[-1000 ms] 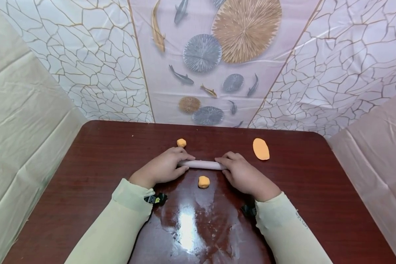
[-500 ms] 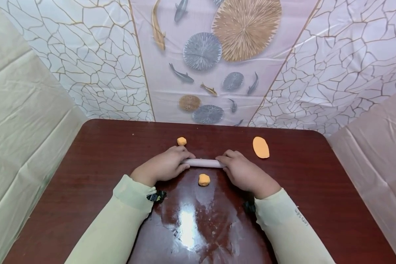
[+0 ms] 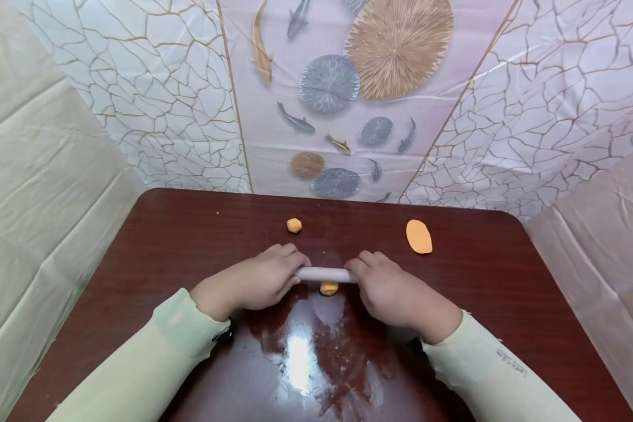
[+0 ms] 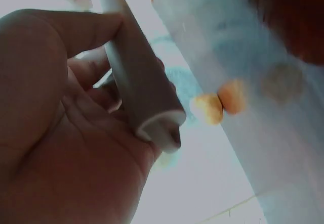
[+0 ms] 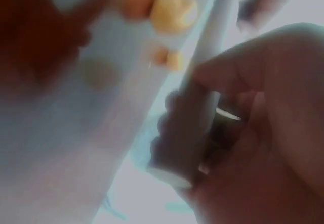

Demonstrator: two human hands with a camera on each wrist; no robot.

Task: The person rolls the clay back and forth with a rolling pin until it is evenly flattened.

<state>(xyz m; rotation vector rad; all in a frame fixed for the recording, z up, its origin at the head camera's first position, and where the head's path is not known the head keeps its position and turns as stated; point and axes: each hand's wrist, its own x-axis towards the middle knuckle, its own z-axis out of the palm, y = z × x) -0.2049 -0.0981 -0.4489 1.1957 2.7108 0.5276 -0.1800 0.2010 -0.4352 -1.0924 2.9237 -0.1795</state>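
Observation:
My left hand (image 3: 269, 278) grips the left end of a white rolling pin (image 3: 326, 274); my right hand (image 3: 392, 288) grips its right end. In the left wrist view the thumb and curled fingers wrap the pin (image 4: 142, 72), whose stepped end sticks out. The blurred right wrist view shows the right fingers round the other end of the pin (image 5: 185, 128). The pin appears raised off the table. It overlaps the back of an orange clay lump (image 3: 329, 288) in the head view; whether they touch I cannot tell.
A smaller orange clay lump (image 3: 293, 225) sits farther back on the dark red table (image 3: 200, 234). At the back right lies a flat oval orange clay piece (image 3: 419, 236). Patterned sheeting (image 3: 184, 105) stands behind the table. Smeared marks show on the glossy front area.
Both hands have brought the rolling pin toward the person, from behind the near clay lump to partly over it in the head view. The wrists have spread slightly apart.

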